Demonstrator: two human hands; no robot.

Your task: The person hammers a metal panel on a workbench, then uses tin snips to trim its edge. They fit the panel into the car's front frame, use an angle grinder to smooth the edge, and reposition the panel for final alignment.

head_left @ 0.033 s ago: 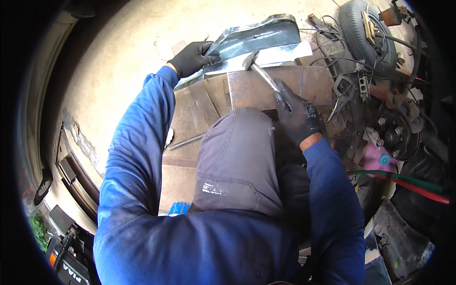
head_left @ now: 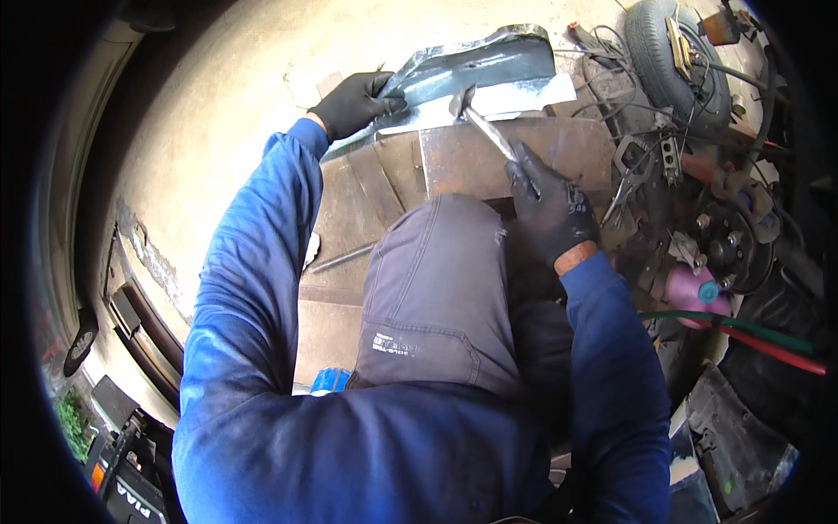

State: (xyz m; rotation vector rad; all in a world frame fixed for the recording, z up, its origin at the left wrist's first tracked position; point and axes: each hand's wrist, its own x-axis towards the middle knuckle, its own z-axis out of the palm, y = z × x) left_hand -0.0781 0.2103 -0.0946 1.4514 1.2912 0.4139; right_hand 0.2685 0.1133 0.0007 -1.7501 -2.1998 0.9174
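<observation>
A bent, glossy metal panel (head_left: 476, 57) lies over flat, rusty metal plates (head_left: 524, 144) on the floor. My left hand (head_left: 358, 106), in a black glove, is closed on the panel's left end. My right hand (head_left: 550, 205), also gloved in black, grips the shaft of a metal hammer (head_left: 463, 103), whose head is over the panel's bright lower strip; contact is unclear. My bent knee (head_left: 432, 288) is between my arms, and a loose metal rod (head_left: 336, 259) lies on the plates to its left.
At right are a tire (head_left: 646, 61), cables, locking pliers (head_left: 624, 188), a wheel hub (head_left: 724, 249), a pink spool (head_left: 694, 293) and red and green hoses (head_left: 777, 349). Pale concrete floor (head_left: 209, 96) extends at upper left, beside a dark edge with metal pieces (head_left: 131, 323).
The hammer head has risen slightly in the picture along the panel's lower strip, with my right hand shifting a little. My left hand stays on the panel.
</observation>
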